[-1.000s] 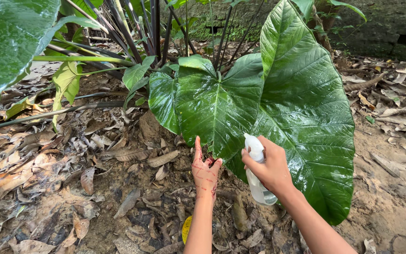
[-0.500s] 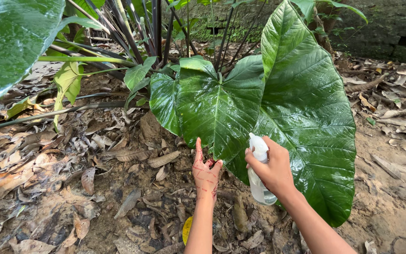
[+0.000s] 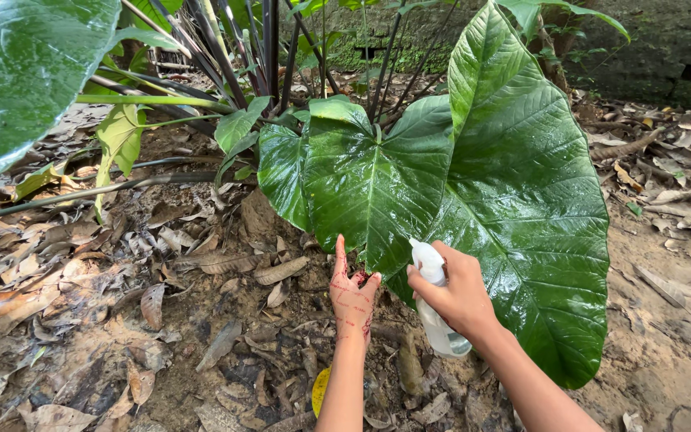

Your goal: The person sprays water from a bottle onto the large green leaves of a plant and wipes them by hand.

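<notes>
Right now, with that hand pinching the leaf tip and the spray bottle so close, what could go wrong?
The left hand grips the tip of the smaller glossy leaf; a hard tug might tear it. The right hand holds the spray bottle close, so spray may wet the left hand's fingers and loosen their hold on the shiny surface. The ground is loose dry leaves, so footing could slip.

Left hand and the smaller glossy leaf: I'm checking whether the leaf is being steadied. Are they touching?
Touching. In the head view, the left hand pinches the lower tip of the smaller glossy leaf between thumb and fingers, with no gap visible.
</notes>
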